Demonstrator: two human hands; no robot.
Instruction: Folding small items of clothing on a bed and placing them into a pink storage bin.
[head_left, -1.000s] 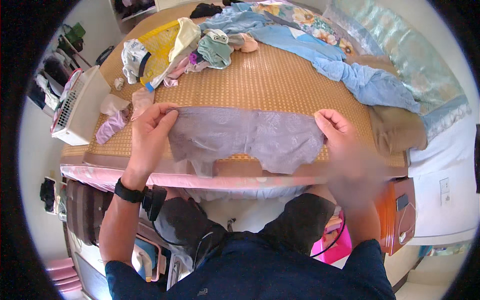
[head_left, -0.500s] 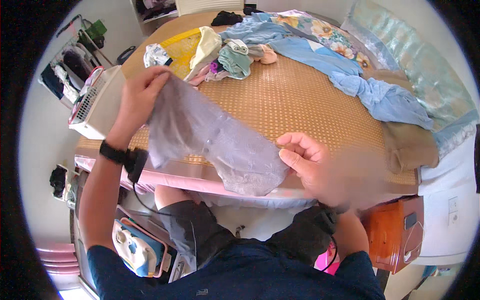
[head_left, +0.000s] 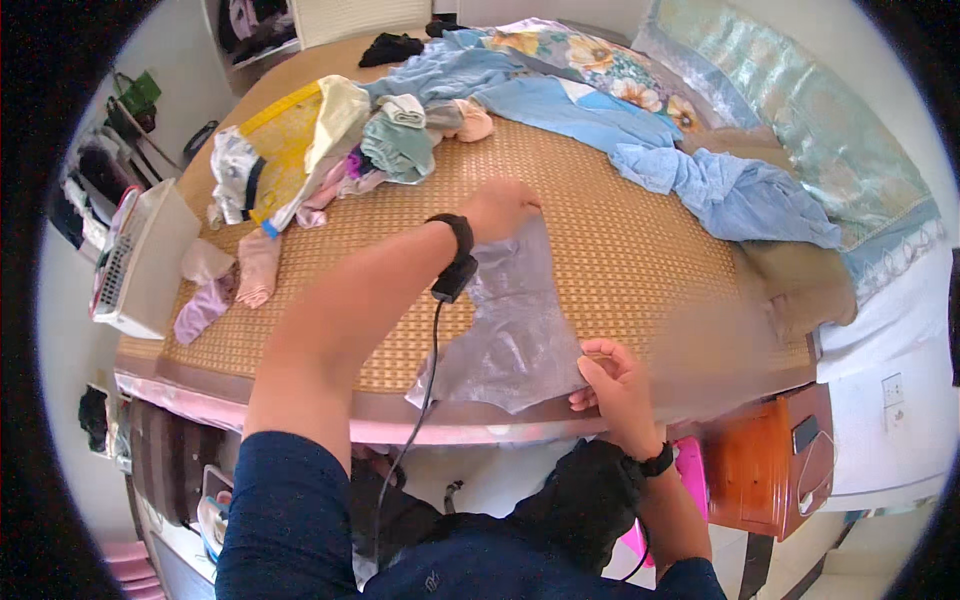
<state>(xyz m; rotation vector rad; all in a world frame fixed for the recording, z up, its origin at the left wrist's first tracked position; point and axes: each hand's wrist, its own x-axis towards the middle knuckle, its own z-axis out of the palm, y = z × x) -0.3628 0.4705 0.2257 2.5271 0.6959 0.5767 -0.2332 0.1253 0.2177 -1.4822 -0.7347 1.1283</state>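
Note:
A thin grey-lavender garment (head_left: 510, 335) is spread on the woven mat, near the front edge of the bed. My left hand (head_left: 497, 210) reaches across and is closed on its far corner; the forearm covers part of the mat beside it. At the near right corner, my right hand (head_left: 617, 385) pinches the cloth between thumb and fingers, with its other fingers curled below. The garment's near edge lies at the mat's dark border, and its exact kind is unclear.
A clothes pile (head_left: 390, 140) lies far left, with small folded pink pieces (head_left: 258, 268) nearer. A white basket (head_left: 150, 265) stands at the left edge. Blue clothes (head_left: 720, 190) stretch along the right. A wooden cabinet (head_left: 745, 465) stands front right. A cable hangs from my left wrist.
The garment has gone from held up in the air to lying on the mat. My left hand has swung right and down with its corner; my right hand has lowered slightly.

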